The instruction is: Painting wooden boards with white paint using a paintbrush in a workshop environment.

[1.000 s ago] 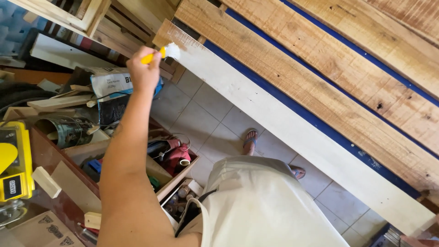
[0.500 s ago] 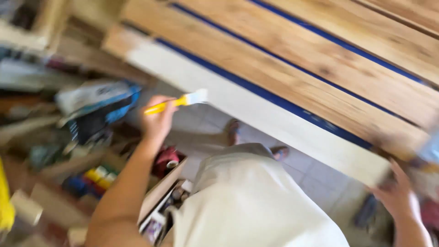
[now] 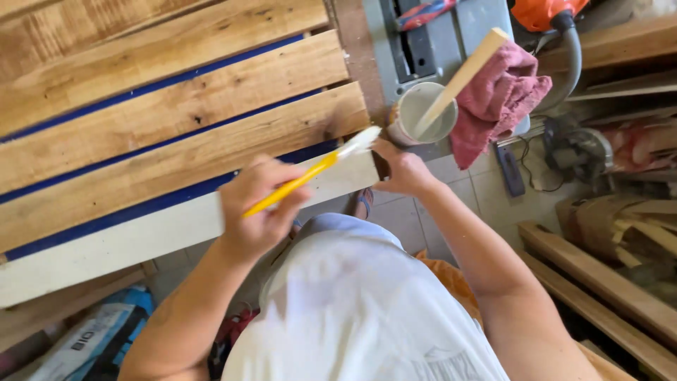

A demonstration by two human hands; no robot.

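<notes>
My left hand grips a yellow-handled paintbrush, whose white bristles reach toward the right end of a white-painted board. My right hand clasps that end of the board. Just beyond it stands a paint can with white paint and a wooden stir stick leaning in it. Bare wooden planks with blue strips between them lie beyond the white board.
A pink rag lies next to the can on a grey machine top. An orange power tool is at the top right. Timber lengths lie at the lower right, and a printed bag at the lower left.
The view has swung from the board's left end to its right end. My left hand carried the brush along the board, and my right hand has come into view on the board's end.
</notes>
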